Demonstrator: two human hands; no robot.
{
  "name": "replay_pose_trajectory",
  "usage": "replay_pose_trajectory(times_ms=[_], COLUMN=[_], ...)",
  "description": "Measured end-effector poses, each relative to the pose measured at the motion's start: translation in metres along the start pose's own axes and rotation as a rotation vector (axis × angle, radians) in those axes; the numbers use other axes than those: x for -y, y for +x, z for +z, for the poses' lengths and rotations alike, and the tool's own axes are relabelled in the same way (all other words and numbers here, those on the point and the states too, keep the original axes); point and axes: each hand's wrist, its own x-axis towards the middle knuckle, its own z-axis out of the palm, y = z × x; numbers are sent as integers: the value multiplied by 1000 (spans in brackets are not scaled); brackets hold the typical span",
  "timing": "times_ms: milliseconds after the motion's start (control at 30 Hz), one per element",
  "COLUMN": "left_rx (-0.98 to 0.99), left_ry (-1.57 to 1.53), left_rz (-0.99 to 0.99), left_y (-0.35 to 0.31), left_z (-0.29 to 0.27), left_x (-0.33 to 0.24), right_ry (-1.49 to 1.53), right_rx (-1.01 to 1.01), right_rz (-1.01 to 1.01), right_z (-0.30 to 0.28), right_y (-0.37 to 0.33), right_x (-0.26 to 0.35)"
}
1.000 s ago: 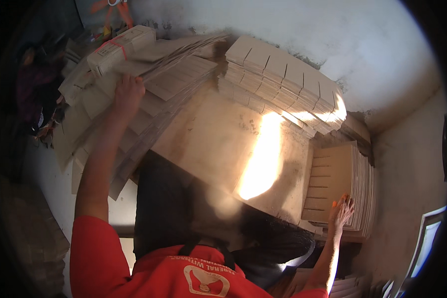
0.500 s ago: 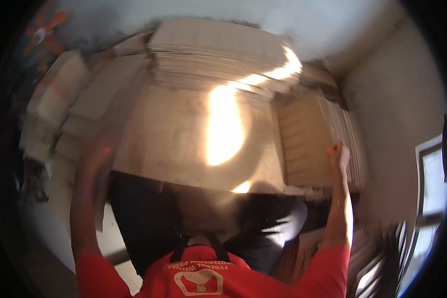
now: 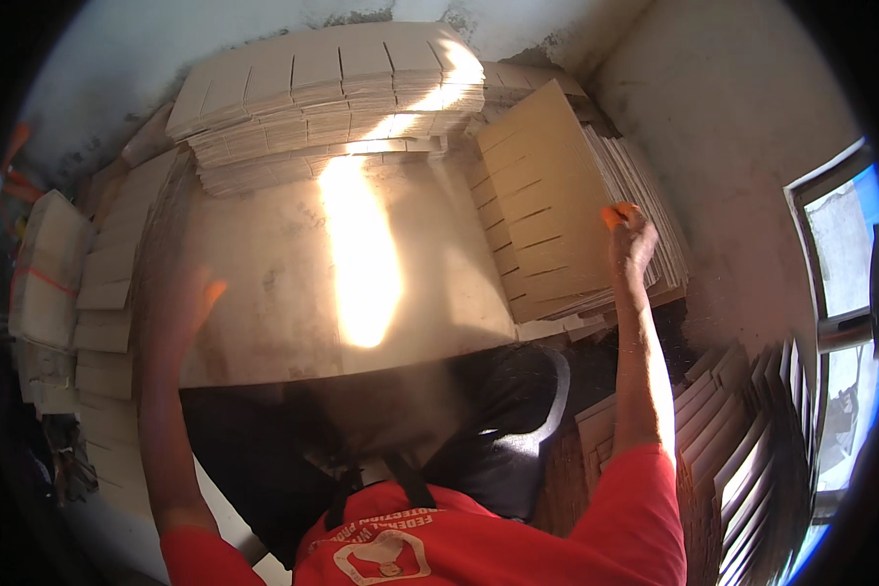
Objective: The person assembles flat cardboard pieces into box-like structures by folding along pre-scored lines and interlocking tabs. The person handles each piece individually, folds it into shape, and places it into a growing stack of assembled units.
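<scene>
My right hand (image 3: 634, 241), with orange on its fingertips, pinches the right edge of a slotted cardboard sheet (image 3: 547, 210). This sheet sits askew over a stack of similar sheets (image 3: 645, 210) at the right, its far corner pointing up. Over the left part of the work surface (image 3: 264, 293), my left hand (image 3: 181, 308) is smeared by motion. Orange shows at its fingertips too, but whether it holds anything cannot be made out.
A tall stack of slotted cardboard (image 3: 322, 88) stands along the far side. More cardboard piles (image 3: 112, 254) line the left. At the lower right, many upright cardboard pieces (image 3: 713, 449) lean near a window (image 3: 845, 322). Bright sunlight crosses the work surface.
My view has turned, so the scene sits farther left. The slotted sheet at my right hand has come up askew from its stack, while my left hand stays blurred over the left side.
</scene>
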Motion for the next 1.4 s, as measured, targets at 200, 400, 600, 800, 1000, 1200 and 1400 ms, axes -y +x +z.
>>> replay_pose_trajectory(times_ms=[200,400,600,800,1000,1200,1400], left_rx=[-186,-370,-305,-458,-302,-589,-629], left_ry=[-201,-297,13,20,-379,-10,286], left_rz=[90,365,290,543,449,604,662], left_y=[93,235,300,307,326,315,290], left_z=[-52,-19,9,27,7,6,13], left_x=[-103,-165,-195,-193,-184,-190,-208], right_ry=[476,900,1002,865,853,898,938], right_rx=[-327,63,127,195,245,222,154], right_rz=[-207,15,-7,233,275,247,190], right_z=[-26,30,56,53,46,53,55], right_y=[1,-23,-16,-20,-25,-29,-33], right_x=[34,54,64,88,102,100,104])
